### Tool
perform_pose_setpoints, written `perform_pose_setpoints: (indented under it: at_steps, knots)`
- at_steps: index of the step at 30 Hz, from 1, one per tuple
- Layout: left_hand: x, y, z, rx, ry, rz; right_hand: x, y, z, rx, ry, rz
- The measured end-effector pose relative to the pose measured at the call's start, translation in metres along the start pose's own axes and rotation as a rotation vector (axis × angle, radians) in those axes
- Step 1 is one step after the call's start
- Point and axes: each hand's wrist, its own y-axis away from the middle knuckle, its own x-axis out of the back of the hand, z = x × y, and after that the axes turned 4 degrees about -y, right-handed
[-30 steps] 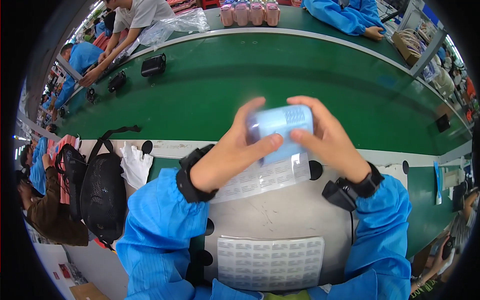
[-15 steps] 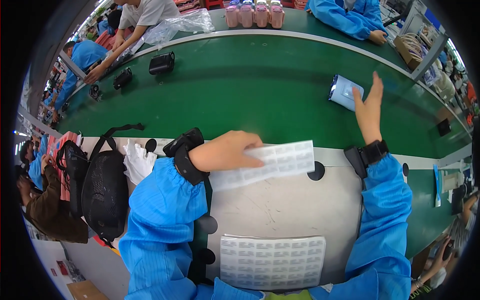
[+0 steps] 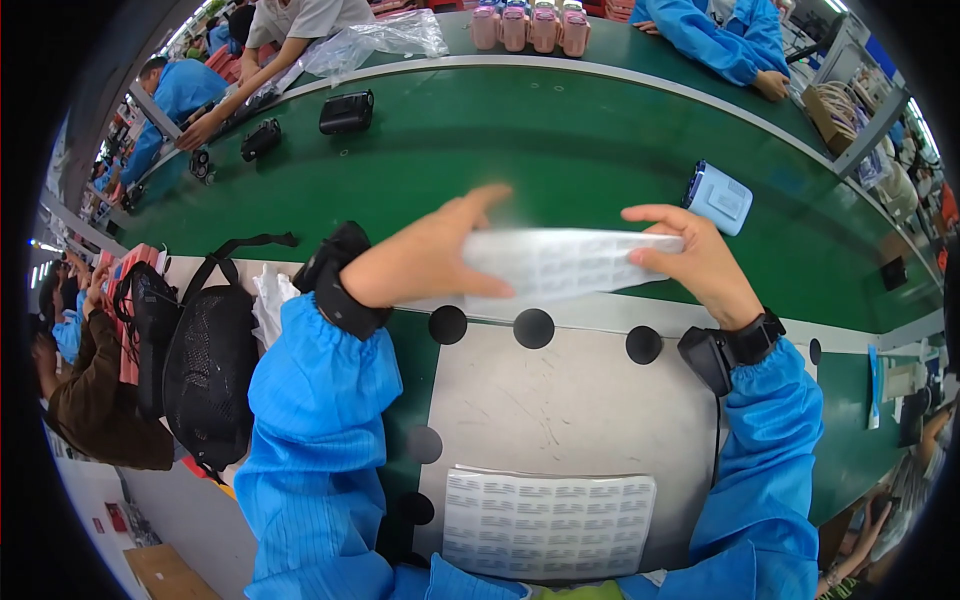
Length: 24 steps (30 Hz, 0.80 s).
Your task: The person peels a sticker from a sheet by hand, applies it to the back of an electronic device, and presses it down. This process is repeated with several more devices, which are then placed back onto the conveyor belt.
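Observation:
A white label sheet point(image 3: 575, 262) is raised over the near edge of the green work surface, blurred by motion. My left hand point(image 3: 425, 250) grips its left end, the thumb on the near side and a finger stretched out above. At the other end my right hand point(image 3: 708, 262) has its thumb over the sheet and its index finger raised clear of the top edge; its other fingers are hidden. Beyond the right hand, a light blue device point(image 3: 718, 198) with a dark end lies on the green surface. Close to my body rests a stack of printed label sheets point(image 3: 548, 520).
A black bag point(image 3: 208, 380) and a white glove point(image 3: 272, 305) lie to my left. Black devices point(image 3: 346, 112) rest at the far left, near a person's hand point(image 3: 203, 130). Pink devices point(image 3: 530, 32) stand behind the metal rail. Black round discs point(image 3: 533, 328) dot the pale board point(image 3: 560, 400).
My right hand has come away from the blue device, back and left to the label sheet's right end. My left hand has lifted the sheet slightly farther from my body.

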Motion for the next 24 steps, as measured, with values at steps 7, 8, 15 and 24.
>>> perform_pose_setpoints:
  at_steps: [7, 8, 15, 24]
  knots:
    - [0.014, -0.01, -0.017, 0.172, 0.476, 0.009, 0.001, -0.007, 0.011, 0.051, -0.11, 0.136]
    - [0.015, -0.011, -0.02, 0.209, 0.502, -0.02, 0.0, -0.007, 0.01, 0.071, -0.134, 0.137]
    - [0.02, -0.011, -0.036, 0.255, 0.212, 0.104, 0.0, -0.008, 0.013, 0.034, -0.133, 0.094]
    - [-0.034, -0.004, 0.022, -0.146, -0.233, 0.104, -0.033, 0.004, 0.01, 0.033, -0.152, -0.102]
